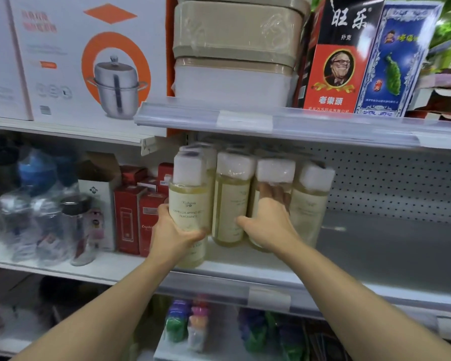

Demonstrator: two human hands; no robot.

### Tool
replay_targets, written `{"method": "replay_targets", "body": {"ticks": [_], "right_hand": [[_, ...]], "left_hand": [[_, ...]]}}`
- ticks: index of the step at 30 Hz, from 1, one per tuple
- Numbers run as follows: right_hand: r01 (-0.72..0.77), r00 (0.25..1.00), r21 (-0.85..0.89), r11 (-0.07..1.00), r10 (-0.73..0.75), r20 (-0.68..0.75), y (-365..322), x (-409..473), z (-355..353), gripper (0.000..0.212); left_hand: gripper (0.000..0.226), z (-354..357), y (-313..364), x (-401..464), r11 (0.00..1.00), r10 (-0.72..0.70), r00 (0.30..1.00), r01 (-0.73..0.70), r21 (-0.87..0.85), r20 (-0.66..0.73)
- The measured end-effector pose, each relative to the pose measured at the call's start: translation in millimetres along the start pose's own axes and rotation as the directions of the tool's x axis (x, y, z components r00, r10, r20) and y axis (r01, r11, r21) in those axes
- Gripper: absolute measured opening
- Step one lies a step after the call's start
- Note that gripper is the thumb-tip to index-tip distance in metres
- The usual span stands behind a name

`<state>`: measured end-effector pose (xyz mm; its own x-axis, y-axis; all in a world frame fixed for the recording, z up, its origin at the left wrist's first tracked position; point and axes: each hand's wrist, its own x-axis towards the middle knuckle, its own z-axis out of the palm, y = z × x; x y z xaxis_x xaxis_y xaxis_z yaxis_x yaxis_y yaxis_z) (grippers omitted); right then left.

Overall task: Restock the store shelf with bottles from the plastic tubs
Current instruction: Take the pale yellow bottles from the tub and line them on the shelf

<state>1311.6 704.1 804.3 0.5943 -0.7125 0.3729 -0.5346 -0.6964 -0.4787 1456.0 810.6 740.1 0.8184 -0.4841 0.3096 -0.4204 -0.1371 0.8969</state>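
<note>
Here, in the head view, both hands were at the middle shelf (375, 246), working a row of pale yellow bottles with white square caps wrapped in clear film. The left hand (176, 230) gripped the front bottle (189, 204) at the shelf's left end, near its front edge — fingers curled round the lower label, thumb on the near side. The right hand (267, 220) reached in between the second bottle (232, 199) and the fourth bottle (310, 201), fingers wrapped over the third bottle (274, 173), whose body it mostly hid; it looked like a hold, and the thumb lay toward the second bottle.

As a judgement, the task was partly done. A handful of bottles stood at the left end, at least one more behind the front one, while the right stretch of the shelf, back to the pegboard (391, 186), was bare — room for many more. The tubs were out of sight, so what stock was left cannot be told.

The bottles looked tall, round-bodied and smooth, filled with clear yellowish liquid, cream labels facing out; the front one read "fragrance". They stood upright, close together, some touching.

Beside them at the left sat red boxes (130, 217); above, a pot box (89, 58).
</note>
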Motion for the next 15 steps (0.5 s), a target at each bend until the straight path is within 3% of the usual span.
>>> {"method": "replay_targets", "body": {"ticks": [6,15], "right_hand": [[0.001,0.999,0.002,1.0,-0.001,0.05,1,-3,10,0.085],[0.003,0.995,-0.011,1.0,-0.002,0.095,11,-16,14,0.08]], "left_hand": [[0.077,6,-4,6,1.0,0.03,0.999,-0.03,0.007,0.031],[0.075,9,-4,18,1.0,0.007,0.997,-0.007,0.001,0.074]]}}
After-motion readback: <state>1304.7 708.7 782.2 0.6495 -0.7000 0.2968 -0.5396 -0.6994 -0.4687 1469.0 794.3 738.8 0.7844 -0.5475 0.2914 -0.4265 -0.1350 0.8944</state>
